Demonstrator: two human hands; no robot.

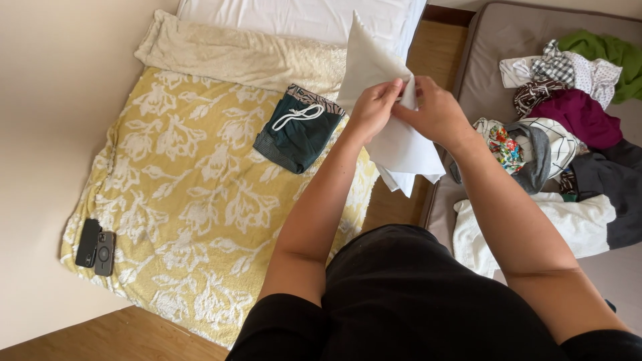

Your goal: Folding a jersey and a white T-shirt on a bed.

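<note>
White cloth (394,144), thin and smooth, hangs in the air above the edge of a yellow floral blanket (187,200), one corner pointing up and folded layers drooping below. The left hand (374,107) and right hand (435,110) both pinch its upper edge, fingers closed on the fabric, close together. Just left of it on the fluffy blanket lie folded dark green shorts (297,130) with a white drawstring. A cream fleece blanket (241,53) and white pillow (301,17) lie beyond. Two dark phones (95,244) rest at the blanket's near-left corner. Wooden floor (394,200) separates this from a grey mattress (508,33) bearing a heap of mixed clothes (568,113) and a white towel (575,224).
</note>
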